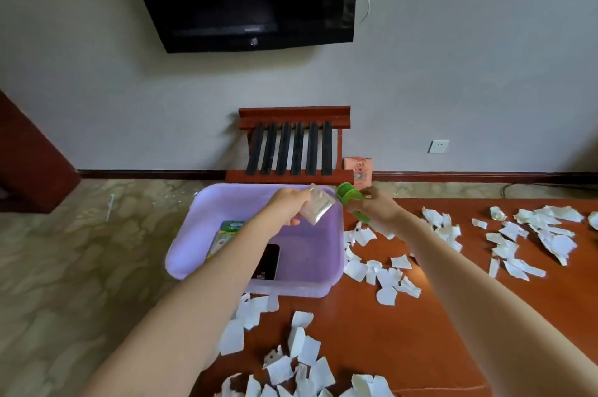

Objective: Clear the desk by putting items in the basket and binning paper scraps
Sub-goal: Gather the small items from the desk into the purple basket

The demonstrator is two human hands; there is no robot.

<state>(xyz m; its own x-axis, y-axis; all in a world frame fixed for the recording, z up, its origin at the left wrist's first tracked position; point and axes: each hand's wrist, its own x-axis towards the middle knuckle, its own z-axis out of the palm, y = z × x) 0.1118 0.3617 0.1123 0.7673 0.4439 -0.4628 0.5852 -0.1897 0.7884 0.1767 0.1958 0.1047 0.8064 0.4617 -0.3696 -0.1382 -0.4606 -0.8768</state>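
So the left hand (291,202) had a little silvery packet (318,207) pinched by one edge, with the rest of it sticking out past the fingers toward the right, hanging over the far side of the purple basket (181,254). It looked super light and crinkly, probably a bit slick, so an edge pinch seemed plenty, and it should drop in fine from there. The right hand (377,205) was wrapped around the stem of a green plastic gadget (348,194), round head poking out up and left, just beside the basket's far right corner. It looked rigid and light, so the stem seemed the obvious place to grab. Already lying in the basket were a black device (268,262) and a green pack (226,233). The paper scraps (386,277) were all over the desk (420,332), flimsy stuff I'd guess you'd scoop in bunches rather than pick one by one.
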